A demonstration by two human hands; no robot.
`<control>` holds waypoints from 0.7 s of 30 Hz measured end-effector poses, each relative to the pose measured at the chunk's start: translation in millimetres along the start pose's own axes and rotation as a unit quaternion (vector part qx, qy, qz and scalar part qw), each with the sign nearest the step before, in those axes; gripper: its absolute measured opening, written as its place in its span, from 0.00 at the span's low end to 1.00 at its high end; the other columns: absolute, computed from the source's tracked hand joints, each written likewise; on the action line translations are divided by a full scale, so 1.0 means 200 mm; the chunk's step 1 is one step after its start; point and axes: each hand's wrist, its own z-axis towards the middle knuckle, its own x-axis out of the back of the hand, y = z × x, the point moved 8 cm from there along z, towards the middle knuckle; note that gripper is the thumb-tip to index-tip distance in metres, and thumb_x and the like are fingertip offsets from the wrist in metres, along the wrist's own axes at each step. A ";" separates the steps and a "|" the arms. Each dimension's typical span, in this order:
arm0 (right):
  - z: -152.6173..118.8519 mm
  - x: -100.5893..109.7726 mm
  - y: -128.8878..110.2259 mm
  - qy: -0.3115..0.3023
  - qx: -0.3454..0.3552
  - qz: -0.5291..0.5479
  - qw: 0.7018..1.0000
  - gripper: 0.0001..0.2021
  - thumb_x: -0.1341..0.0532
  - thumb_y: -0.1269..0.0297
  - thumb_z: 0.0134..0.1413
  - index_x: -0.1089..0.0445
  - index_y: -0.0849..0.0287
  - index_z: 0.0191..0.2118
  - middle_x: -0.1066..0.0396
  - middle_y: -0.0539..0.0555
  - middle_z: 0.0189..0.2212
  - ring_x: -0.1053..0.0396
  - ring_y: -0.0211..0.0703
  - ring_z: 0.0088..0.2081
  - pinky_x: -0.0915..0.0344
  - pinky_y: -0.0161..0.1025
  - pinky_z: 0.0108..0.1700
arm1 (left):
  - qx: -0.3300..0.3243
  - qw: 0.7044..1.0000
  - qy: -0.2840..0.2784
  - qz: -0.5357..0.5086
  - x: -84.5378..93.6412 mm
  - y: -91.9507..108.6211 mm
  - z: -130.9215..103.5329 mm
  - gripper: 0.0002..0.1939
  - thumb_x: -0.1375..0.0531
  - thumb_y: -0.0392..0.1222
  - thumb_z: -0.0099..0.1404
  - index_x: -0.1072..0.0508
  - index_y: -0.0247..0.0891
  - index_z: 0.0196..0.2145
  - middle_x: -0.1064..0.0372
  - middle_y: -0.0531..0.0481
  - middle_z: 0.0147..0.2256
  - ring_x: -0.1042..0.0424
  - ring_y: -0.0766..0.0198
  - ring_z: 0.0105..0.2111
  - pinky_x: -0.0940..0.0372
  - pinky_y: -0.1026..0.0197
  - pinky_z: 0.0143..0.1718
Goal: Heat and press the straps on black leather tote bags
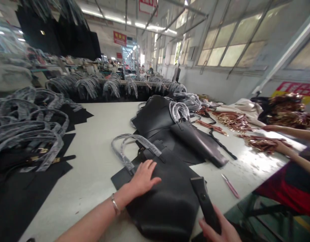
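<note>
A black leather handbag (pixel 170 198) lies flat on the white table, its handles (pixel 122 148) wrapped in clear plastic and turned away from me. My left hand (pixel 144 178) rests on the bag near the handle ends, palm down and fingers stretched out. On the bag's right side, my right hand (pixel 218 225) is wrapped around a black hand tool (pixel 204 200) with a wide flat head, shaped like a hair clipper. Its head is over or against the bag's right edge; I cannot tell whether they touch. Just beyond lie more black bags (pixel 157 116), partly overlapping.
Bags with wrapped handles (pixel 31 134) are piled at the left. On the right lie pink-handled snips (pixel 230 186) and bundles of brown straps (pixel 233 121). Another person's hands (pixel 283 148) handle straps there. Black bags (pixel 59 37) hang overhead at the left.
</note>
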 end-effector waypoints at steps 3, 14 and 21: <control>0.04 -0.02 -0.06 -0.019 -0.028 -0.010 0.999 0.38 0.41 0.45 0.48 0.46 0.63 0.60 0.28 0.49 0.21 0.30 0.45 0.23 0.33 0.37 0.26 | -0.104 0.994 -0.033 -0.008 -0.18 0.17 -0.13 0.36 0.45 0.62 0.62 0.46 0.48 0.63 0.58 0.42 0.67 0.61 0.41 0.66 0.61 0.34 0.62; 0.13 -0.05 -0.15 -0.119 -0.081 0.051 0.988 0.36 0.40 0.48 0.52 0.52 0.56 0.62 0.37 0.41 0.15 0.35 0.37 0.16 0.39 0.31 0.19 | -0.203 0.972 -0.080 -0.088 0.02 0.12 -0.34 0.17 0.44 0.54 0.65 0.28 0.47 0.47 0.33 0.47 0.54 0.37 0.52 0.56 0.57 0.40 0.63; 0.32 -0.17 -0.28 -0.216 -0.097 0.096 0.967 0.17 0.38 0.51 0.53 0.37 0.57 0.42 0.36 0.44 0.25 0.35 0.30 0.16 0.39 0.28 0.17 | -0.130 0.988 -0.002 -0.078 -0.17 0.24 -0.27 0.32 0.44 0.57 0.64 0.42 0.44 0.61 0.54 0.40 0.66 0.57 0.44 0.65 0.61 0.37 0.64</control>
